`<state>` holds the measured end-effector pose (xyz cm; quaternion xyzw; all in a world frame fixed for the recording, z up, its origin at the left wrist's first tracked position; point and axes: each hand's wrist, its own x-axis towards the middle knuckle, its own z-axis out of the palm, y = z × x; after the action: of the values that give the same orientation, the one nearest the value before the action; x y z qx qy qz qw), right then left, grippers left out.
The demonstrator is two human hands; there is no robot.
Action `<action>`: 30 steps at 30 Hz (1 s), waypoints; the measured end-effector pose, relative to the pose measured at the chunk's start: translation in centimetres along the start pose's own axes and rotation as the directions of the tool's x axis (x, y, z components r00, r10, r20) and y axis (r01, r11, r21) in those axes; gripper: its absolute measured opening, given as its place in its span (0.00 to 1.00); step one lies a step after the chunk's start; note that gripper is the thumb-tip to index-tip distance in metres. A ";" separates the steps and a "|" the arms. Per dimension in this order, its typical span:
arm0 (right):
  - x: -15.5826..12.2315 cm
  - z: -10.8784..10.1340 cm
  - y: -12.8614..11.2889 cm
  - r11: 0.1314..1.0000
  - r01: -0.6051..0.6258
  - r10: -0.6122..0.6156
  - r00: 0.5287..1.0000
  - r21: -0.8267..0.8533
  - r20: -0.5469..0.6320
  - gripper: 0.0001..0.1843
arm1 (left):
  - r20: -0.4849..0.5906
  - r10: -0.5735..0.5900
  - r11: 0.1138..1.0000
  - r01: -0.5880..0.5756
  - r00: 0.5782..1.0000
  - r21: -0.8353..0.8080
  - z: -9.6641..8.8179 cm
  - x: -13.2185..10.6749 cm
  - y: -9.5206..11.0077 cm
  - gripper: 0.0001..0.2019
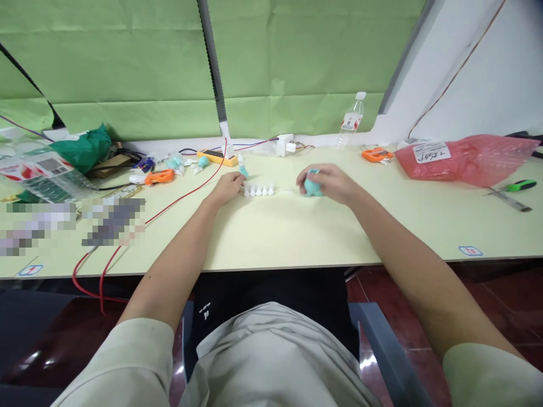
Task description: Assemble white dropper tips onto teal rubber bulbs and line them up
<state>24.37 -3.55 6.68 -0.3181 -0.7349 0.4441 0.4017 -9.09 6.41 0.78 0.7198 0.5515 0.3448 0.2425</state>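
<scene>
My right hand (333,182) is closed around a turquoise rounded object (313,186), held low over the table; its exact kind cannot be told. My left hand (230,187) has its fingers pinched together at the left end of a row of several small white pointed pieces (259,191). Whatever lies between those fingertips is hidden. Just behind the left fingertips stands a small turquoise-and-white piece (242,167). A faint thin whitish strip (288,191) lies between the row and my right hand.
At the back are a yellow multimeter (217,157), a white plug (285,145) and a plastic bottle (352,121). Orange-handled tools (376,154) and a red plastic bag (445,161) lie right. A red cable (182,200) crosses the left side, near a large bottle (46,172).
</scene>
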 end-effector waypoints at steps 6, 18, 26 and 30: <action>2.5 -5.5 -0.4 0.905 -0.060 -0.143 0.890 -0.422 -0.432 0.15 | -0.048 -0.015 1.000 0.015 0.999 0.000 0.2 0.2 -0.4 0.14; 5.7 -6.5 4.0 0.704 -0.284 0.075 0.941 -0.651 -0.330 0.10 | -0.042 -0.015 1.000 0.015 0.999 -0.006 0.4 0.4 -0.6 0.15; 5.6 -6.9 4.9 0.574 -0.300 0.200 0.954 -0.762 -0.225 0.11 | -0.046 -0.015 1.000 0.015 0.999 -0.016 0.3 0.2 -0.3 0.15; 5.6 -7.1 4.8 0.557 -0.313 0.215 0.949 -0.769 -0.231 0.11 | -0.043 -0.031 0.999 0.031 0.999 -0.018 0.4 0.2 -0.3 0.15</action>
<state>28.45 5.80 6.03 -0.5941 -0.7754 0.1061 0.1859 -8.96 6.65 0.40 0.7014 0.5646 0.3613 0.2422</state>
